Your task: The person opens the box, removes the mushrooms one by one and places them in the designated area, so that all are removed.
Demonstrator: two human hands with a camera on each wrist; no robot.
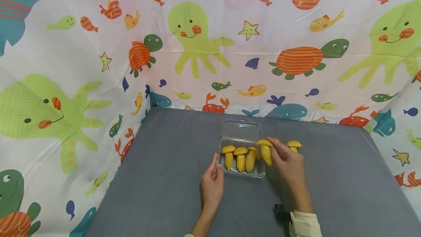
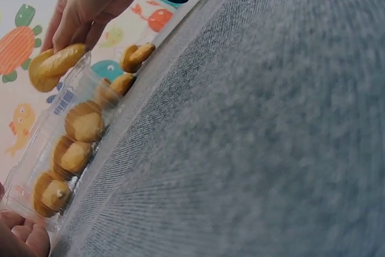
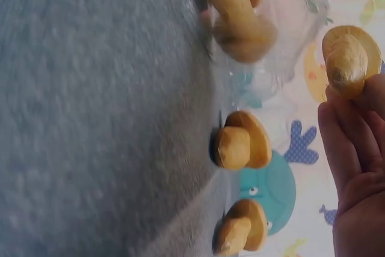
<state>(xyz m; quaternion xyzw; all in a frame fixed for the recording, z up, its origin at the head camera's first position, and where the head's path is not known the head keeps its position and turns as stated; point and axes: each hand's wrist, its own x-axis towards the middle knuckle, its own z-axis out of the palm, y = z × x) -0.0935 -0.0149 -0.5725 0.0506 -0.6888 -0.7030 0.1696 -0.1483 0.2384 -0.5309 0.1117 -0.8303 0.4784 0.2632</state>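
A clear plastic clamshell box (image 1: 241, 174) lies with its lid (image 1: 241, 129) folded back. Three yellow toy mushrooms (image 1: 241, 160) stand in a row inside, caps toward the lid. At the box's left side my left hand (image 1: 212, 184) grips the wall between thumb and fingers. My right hand (image 1: 291, 165) pinches another yellow mushroom (image 1: 265, 152) near its cap. In the left wrist view this held mushroom (image 2: 57, 67) is raised above the box's right end. Two more mushrooms lie on the cloth to the right, one (image 3: 240, 142) partly hidden behind my right hand in the head view.
Grey cloth (image 1: 164, 178) covers the table. A white curtain (image 1: 227, 21) printed with sea animals rises behind it and along the sides. A dark strap-like item (image 1: 280, 211) sits by my right wrist.
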